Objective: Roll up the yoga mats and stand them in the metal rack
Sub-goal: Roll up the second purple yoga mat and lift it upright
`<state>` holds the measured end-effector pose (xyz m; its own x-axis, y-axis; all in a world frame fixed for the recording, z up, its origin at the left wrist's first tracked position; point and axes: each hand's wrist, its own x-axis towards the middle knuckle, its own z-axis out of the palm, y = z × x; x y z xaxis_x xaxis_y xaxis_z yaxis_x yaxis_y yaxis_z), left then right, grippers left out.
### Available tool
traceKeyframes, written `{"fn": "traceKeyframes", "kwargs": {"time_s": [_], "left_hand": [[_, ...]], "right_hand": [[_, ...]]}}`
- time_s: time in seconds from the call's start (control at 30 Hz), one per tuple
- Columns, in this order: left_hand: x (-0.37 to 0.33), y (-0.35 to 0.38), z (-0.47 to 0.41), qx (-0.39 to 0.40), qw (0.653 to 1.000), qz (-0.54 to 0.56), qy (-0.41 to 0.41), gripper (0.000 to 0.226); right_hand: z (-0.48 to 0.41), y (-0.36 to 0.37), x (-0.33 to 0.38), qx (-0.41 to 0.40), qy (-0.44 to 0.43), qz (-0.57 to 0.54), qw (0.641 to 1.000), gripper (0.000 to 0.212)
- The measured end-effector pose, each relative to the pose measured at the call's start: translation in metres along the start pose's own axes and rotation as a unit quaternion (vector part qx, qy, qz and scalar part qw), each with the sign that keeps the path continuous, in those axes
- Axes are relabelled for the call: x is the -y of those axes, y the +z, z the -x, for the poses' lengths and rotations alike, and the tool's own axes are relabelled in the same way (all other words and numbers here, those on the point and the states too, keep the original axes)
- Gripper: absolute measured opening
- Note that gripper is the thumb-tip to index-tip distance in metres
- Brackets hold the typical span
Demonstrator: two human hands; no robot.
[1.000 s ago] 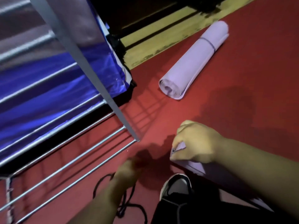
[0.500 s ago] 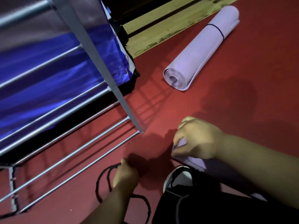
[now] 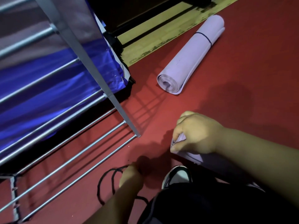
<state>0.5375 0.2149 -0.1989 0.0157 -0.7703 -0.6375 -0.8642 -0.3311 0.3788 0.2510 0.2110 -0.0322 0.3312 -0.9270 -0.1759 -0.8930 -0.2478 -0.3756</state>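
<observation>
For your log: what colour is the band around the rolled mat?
Dark navy band, head view.

Loc: prob. gym / exercise rm, indoors, dim light. Evidence: red floor covering (image 3: 242, 81) w/ yellow-green border strip (image 3: 153, 34); rolled lilac yoga mat (image 3: 191, 57) lying on it; metal rack (image 3: 90, 65) of tube rails alongside. Exact type unconfirmed.

Head view — steep downward, close over floor (image 3: 242, 78)

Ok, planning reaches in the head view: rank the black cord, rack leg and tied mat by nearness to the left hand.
1. black cord, gripped by the left hand.
2. rack leg, just ahead on the floor.
3. tied mat, far ahead, to the right.
</observation>
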Motion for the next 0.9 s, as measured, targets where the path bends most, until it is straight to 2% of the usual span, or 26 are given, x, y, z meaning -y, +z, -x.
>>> {"fn": "traceKeyframes", "kwargs": {"time_s": [0.1,0.17,0.27,0.3,0.4,0.47,0.67,0.8,0.9], "left_hand": [[-0.008,0.006,0.001,0.006,1.000,-0.002,0.004,0.038],[-0.021,0.005,0.004,-0.006,1.000,-0.015,0.026,0.028],[-0.055,-0.006,0.009,-0.024,0.993,-0.001,0.115,0.010],[-0.069,-0.012,0.012,-0.013,0.988,0.037,0.150,0.009],[-0.109,-0.036,0.025,0.015,0.960,0.190,0.206,0.024],[-0.144,-0.059,0.041,0.035,0.941,0.237,0.240,0.025],[-0.267,-0.133,0.136,0.086,0.880,0.284,0.372,0.029],[-0.342,-0.170,0.223,0.112,0.844,0.276,0.445,0.023],[-0.385,-0.184,0.296,0.139,0.814,0.293,0.482,0.022]], "right_hand": [[0.004,0.001,-0.001,-0.012,0.000,-0.004,1.000,0.054],[0.006,0.000,-0.001,-0.018,-0.004,-0.004,1.000,0.048],[0.011,-0.006,-0.003,-0.037,-0.001,-0.009,0.999,0.045],[0.014,-0.011,-0.003,-0.045,0.000,-0.014,0.999,0.045],[0.030,-0.036,-0.008,-0.072,-0.002,-0.011,0.997,0.045],[0.047,-0.061,-0.011,-0.103,0.006,-0.004,0.995,0.044],[0.141,-0.159,0.001,-0.231,0.050,-0.008,0.972,0.048],[0.225,-0.214,0.022,-0.329,0.093,-0.032,0.939,0.054],[0.285,-0.246,0.038,-0.390,0.132,-0.058,0.909,0.050]]}}
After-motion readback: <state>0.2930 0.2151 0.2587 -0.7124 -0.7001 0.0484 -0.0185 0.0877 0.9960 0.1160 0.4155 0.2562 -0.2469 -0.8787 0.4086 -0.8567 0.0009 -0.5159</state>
